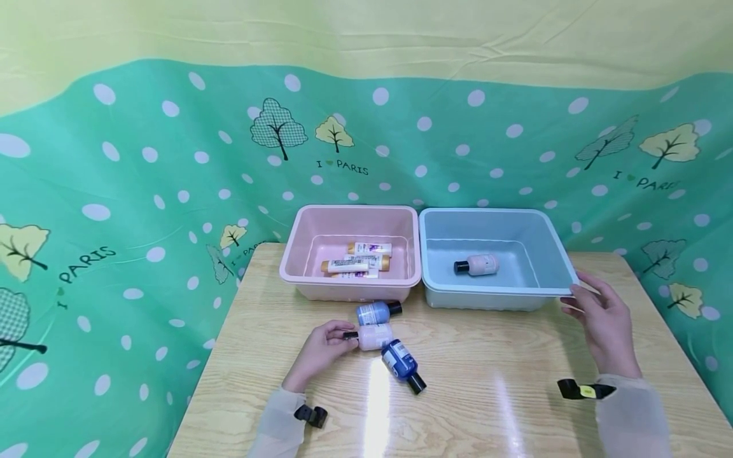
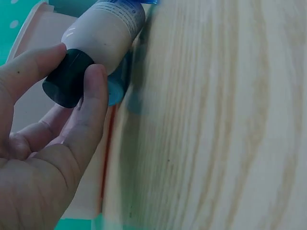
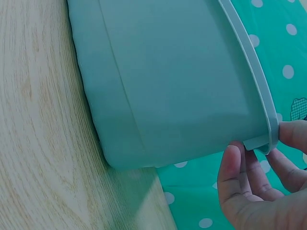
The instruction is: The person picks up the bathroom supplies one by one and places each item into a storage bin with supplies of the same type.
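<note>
Below centre, the left hand (image 1: 321, 350) is pinching a pink bottle (image 1: 375, 337) extending rightward. The right hand (image 1: 607, 321) is gripping a blue bin (image 1: 487, 299)

"what is far on the table (image 1: 469, 369)?"
"left bin (image 1: 352, 291), tubes (image 1: 346, 266) inside; right bin (image 1: 487, 299) just beside it, one bottle (image 1: 483, 265) inside."
"and nearer?"
"three bottles (image 1: 374, 338) before the left bin, the left hand (image 1: 323, 346) left of them; the right hand (image 1: 608, 324) at the right bin's near right corner."

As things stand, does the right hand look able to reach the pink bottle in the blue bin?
Probably yes: the blue bin is open on top and nothing covers the pink bottle inside. The right hand grips the bin, so it would likely need to let go first.
</note>
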A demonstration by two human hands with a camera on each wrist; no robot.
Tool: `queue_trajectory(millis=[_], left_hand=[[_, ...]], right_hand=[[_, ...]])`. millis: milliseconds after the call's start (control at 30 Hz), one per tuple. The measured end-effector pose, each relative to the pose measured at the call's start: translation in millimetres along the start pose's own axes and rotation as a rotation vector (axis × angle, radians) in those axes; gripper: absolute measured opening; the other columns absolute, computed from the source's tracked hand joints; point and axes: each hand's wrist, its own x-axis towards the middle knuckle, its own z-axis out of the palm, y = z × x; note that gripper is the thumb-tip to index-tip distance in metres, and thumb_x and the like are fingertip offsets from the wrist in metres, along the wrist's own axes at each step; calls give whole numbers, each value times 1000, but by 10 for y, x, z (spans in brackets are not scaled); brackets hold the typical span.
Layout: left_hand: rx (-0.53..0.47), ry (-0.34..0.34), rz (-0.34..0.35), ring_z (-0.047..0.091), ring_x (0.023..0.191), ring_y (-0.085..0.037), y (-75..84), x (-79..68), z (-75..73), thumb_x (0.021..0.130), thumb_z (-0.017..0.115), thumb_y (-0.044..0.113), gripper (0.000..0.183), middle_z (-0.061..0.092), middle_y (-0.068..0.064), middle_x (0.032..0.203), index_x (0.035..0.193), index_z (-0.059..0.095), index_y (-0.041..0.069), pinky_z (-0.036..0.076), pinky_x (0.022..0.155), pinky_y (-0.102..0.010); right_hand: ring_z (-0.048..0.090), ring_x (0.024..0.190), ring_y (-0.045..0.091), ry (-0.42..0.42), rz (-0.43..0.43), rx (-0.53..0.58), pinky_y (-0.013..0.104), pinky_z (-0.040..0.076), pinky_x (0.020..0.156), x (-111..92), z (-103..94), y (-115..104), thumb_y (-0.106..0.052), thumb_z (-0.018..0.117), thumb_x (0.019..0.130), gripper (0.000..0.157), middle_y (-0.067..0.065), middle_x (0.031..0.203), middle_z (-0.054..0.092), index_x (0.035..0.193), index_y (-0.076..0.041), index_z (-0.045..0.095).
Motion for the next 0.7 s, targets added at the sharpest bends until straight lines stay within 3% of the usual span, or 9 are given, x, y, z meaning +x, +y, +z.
queue_trajectory(millis=[367, 700], left_hand=[[-91, -9, -4, 69, 91, -20, 86, -24, -59, 87, 79, 9, 42, 68, -16, 111, 122, 63, -6, 59, 79, -29], [-153, -35, -12, 69, 95, -24, 387, -68, -88, 87, 79, 11, 45, 68, -15, 109, 126, 61, -4, 58, 84, -33]], right_hand=[[69, 86, 11, -8, 3, 9, 22, 59, 69, 12, -8, 5, -22, 72, 94, 54, -1, 116, 64, 145, -14, 53], [69, 85, 12, -9, 13, 22, 23, 59, 69, 29, -30, 23, -20, 72, 94, 54, -2, 113, 66, 144, -14, 54]])
